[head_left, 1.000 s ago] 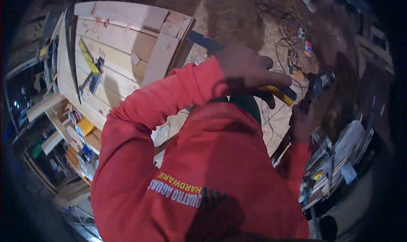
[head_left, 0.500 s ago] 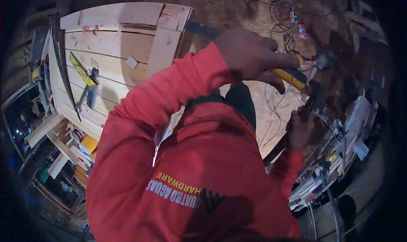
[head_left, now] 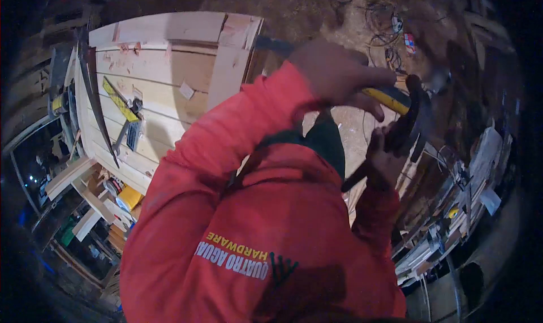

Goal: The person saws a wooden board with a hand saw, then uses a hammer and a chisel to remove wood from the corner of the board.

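Observation:
My left hand (head_left: 345,77), at the end of a red sleeve, reaches across to the right. Its fingers are closed round a long tool with a yellow-and-black shaft (head_left: 390,99); a dark grey end (head_left: 274,44) sticks out on the other side of the hand. Just below, my right hand (head_left: 389,160) is closed on a dark curved tool (head_left: 417,116). This tool's upper part overlaps the tip of the yellow-and-black shaft in this view. A dark bar-like end of it (head_left: 355,179) points down toward my body. I cannot tell its exact kind in the shadow.
A pale plank panel (head_left: 153,97) lies at left, with a yellow-and-black tool (head_left: 120,99) and a long dark blade (head_left: 99,102) on it. Cables (head_left: 390,54) trail on the floor ahead. Wood offcuts (head_left: 475,170) are piled at right, and wooden frames (head_left: 70,179) stand lower left.
My right hand has risen toward the left hand, bringing the dark tool up to the tip of the yellow-and-black shaft. The left hand has shifted only slightly.

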`<state>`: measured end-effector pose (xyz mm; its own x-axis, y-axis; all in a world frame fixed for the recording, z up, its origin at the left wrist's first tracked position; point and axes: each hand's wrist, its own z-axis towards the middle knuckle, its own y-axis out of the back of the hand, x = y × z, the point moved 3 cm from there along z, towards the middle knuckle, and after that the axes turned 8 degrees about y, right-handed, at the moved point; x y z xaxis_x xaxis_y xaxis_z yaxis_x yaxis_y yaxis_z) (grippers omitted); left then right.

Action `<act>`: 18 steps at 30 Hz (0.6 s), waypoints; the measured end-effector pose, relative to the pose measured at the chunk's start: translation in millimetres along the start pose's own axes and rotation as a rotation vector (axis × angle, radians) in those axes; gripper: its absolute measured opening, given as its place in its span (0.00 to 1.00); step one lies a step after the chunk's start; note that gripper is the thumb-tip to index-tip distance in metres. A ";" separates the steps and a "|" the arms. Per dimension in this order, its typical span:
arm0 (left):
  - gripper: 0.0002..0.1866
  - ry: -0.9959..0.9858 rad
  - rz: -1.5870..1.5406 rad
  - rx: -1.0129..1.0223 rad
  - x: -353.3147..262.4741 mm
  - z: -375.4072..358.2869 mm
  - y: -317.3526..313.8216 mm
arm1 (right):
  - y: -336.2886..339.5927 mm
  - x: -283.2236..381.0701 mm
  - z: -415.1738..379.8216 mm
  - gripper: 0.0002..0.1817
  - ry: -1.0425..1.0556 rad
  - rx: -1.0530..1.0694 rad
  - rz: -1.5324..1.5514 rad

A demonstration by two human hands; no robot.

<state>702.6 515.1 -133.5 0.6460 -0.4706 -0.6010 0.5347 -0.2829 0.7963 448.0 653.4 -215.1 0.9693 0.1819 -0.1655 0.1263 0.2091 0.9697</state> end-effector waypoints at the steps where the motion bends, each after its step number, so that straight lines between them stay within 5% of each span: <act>1: 0.34 -0.008 -0.009 -0.034 1.8 3.7 2.4 | 4.2 -3.5 3.3 0.21 0.014 -0.015 0.161; 7: 0.33 -0.010 -0.041 -0.112 -0.6 -0.2 8.2 | 39.5 -71.3 13.2 0.20 -0.451 -0.539 1.025; 9: 0.32 0.005 -0.046 -0.125 -1.7 0.9 9.7 | 49.1 -42.7 26.9 0.19 -0.311 -0.413 0.929; 11: 0.32 0.016 -0.026 -0.112 -0.4 -1.5 12.3 | 23.8 11.3 14.7 0.18 -0.112 -0.172 0.404; 12: 0.31 0.014 -0.019 -0.103 0.1 -0.4 12.2 | 15.2 17.3 8.4 0.17 -0.104 -0.135 0.398; 14: 0.32 0.015 -0.038 -0.138 4.9 1.1 5.7 | 14.1 -19.2 4.4 0.17 -0.441 -0.206 0.916; 16: 0.32 0.029 -0.051 -0.144 5.0 -1.0 5.0 | 12.9 -91.8 -3.1 0.16 -0.849 -0.486 1.746; 18: 0.32 0.042 -0.038 -0.133 0.8 -1.6 13.8 | 23.3 -87.4 13.6 0.16 -0.692 -0.724 2.542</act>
<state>711.3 512.1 -123.0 0.6450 -0.4251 -0.6350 0.6249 -0.1849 0.7585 369.2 629.2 -175.7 -0.7744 0.3189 0.5464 -0.4520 0.3254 -0.8306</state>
